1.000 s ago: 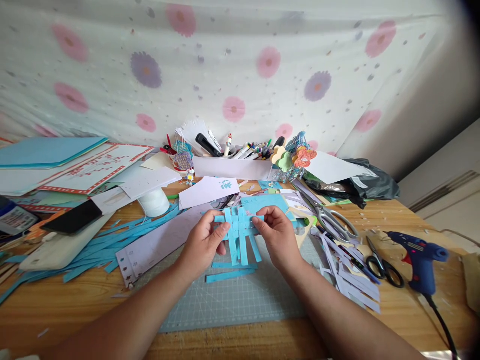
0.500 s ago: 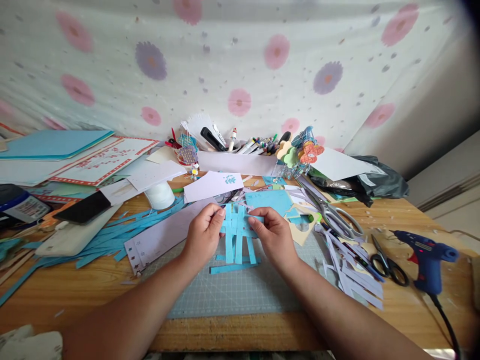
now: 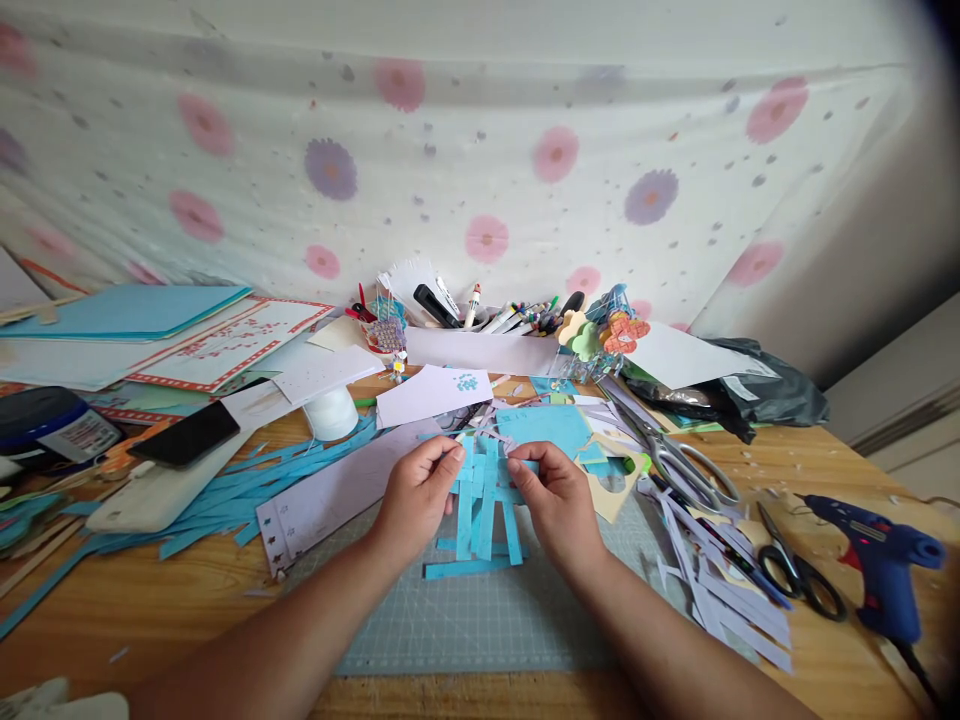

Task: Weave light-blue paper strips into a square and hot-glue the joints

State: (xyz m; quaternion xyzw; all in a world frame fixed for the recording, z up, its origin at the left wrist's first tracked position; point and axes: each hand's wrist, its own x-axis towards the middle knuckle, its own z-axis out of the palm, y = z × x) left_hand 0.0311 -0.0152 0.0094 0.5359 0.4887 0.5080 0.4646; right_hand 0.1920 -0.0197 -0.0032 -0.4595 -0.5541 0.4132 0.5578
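Between my two hands is a small lattice of woven blue paper strips (image 3: 487, 492), its strip ends hanging downward. My left hand (image 3: 420, 492) pinches its left edge between thumb and fingers. At the right edge, my right hand (image 3: 553, 490) pinches it the same way. Just below the lattice, a loose blue paper strip (image 3: 466, 569) lies on the grey cutting mat (image 3: 480, 630). The fingertips partly hide the outer ends of the weave.
Left lie a pile of blue strips (image 3: 285, 480) and a phone (image 3: 196, 435). Behind stands a white pen box (image 3: 480, 350). To the right are large scissors (image 3: 690, 470), small black scissors (image 3: 802, 570), a blue glue gun (image 3: 877, 560) and lilac paper scraps (image 3: 739, 610).
The whole scene sits lower in the picture, as the head view has tilted up slightly. Both hands keep their pinch on the woven strips, with little other change.
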